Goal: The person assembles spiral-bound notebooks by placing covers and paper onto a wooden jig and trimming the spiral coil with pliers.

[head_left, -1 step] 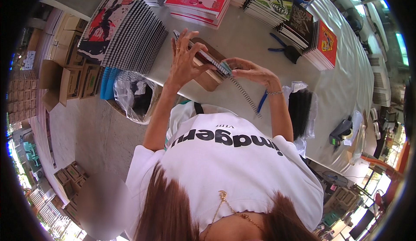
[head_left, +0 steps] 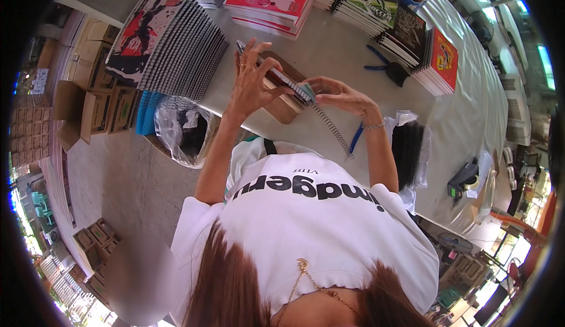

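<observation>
My left hand holds a thin notebook up on its edge over a brown board on the grey table. Its fingers are spread along the notebook's cover. My right hand pinches the upper end of a metal spiral wire at the notebook's near corner. The wire hangs down toward my chest, partly wound into the notebook's edge. A bracelet sits on my right wrist.
Stacks of colourful-covered notebooks line the table's far side. Blue-handled pliers lie beyond my right hand, and a blue tool lies under my wrist. To the right sits a bag of black spirals. A plastic-lined bin and cardboard boxes stand left.
</observation>
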The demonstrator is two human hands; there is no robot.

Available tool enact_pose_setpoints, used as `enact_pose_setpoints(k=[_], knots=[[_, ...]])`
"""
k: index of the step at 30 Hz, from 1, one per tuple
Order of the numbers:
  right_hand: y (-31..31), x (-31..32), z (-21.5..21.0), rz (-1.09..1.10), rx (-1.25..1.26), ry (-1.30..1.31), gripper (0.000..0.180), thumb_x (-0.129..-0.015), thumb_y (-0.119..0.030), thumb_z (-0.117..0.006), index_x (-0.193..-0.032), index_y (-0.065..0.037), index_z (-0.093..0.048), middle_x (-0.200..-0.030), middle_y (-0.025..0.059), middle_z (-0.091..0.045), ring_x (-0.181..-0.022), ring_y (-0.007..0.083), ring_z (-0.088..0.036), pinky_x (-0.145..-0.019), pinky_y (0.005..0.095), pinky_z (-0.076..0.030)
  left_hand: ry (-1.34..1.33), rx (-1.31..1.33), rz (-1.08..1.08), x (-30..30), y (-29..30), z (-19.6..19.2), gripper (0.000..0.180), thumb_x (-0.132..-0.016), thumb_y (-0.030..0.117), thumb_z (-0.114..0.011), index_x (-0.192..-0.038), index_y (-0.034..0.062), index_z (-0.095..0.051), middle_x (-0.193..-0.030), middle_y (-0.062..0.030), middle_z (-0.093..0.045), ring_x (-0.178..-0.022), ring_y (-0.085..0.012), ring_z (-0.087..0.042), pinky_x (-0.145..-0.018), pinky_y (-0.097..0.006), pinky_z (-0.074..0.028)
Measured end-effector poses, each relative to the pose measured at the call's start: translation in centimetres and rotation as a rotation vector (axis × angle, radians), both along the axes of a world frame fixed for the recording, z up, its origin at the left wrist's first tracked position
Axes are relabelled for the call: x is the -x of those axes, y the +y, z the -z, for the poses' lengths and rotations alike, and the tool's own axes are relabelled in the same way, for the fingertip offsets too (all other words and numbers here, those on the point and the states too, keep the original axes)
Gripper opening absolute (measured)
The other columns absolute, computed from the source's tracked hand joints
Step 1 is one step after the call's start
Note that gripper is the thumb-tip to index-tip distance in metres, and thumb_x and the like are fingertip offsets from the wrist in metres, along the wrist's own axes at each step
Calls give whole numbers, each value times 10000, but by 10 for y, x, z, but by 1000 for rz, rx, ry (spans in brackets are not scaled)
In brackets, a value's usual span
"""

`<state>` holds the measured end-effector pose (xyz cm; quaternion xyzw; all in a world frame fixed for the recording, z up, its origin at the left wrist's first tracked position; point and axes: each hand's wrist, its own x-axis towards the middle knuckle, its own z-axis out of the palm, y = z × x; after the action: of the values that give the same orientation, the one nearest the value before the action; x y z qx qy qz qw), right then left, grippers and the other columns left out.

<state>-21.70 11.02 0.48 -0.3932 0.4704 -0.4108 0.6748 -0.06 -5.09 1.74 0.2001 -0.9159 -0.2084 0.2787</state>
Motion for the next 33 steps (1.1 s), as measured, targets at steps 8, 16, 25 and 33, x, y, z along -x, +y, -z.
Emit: enact_pose_setpoints(k=[8, 16, 25, 33], knots=[[-6, -5, 2, 57, -8, -73, 622, -844, -337, -744, -1351, -101, -470, -1230, 62, -544, -1162, 122, -462, -979, 272, -376, -12, -31, 60, 1, -3, 2, 473, -630, 390, -861, -926, 129, -600, -1350, -78, -430, -1406, -344, -246, -1139, -530, -183], [-11, -13, -13, 169, -19, -135, 676, -787, -334, -781, -1333, -69, -482, -1159, 57, -584, -1118, 139, -509, -967, 274, -397, -13, 0, 52, -5, -8, 5, 526, -617, 466, -832, -947, 135, -590, -1238, -60, -480, -1349, -295, -327, -1127, -552, -180], [-37, -14, -38, 23, -43, 450, 590, -739, -317, -811, -1236, -66, -614, -1139, 64, -608, -1031, 145, -563, -906, 273, -447, -38, -15, 71, -8, -8, 0, 509, -619, 420, -839, -949, 121, -591, -1097, -53, -538, -1256, -282, -414, -1115, -526, -198], [-32, -29, -78, 21, 123, 135, 552, -733, -298, -815, -1213, -91, -639, -1063, 44, -621, -963, 140, -576, -866, 250, -454, -27, -25, 102, -12, -12, 5, 439, -602, 296, -830, -926, 115, -595, -1049, -67, -539, -1196, -293, -445, -1078, -505, -258]])
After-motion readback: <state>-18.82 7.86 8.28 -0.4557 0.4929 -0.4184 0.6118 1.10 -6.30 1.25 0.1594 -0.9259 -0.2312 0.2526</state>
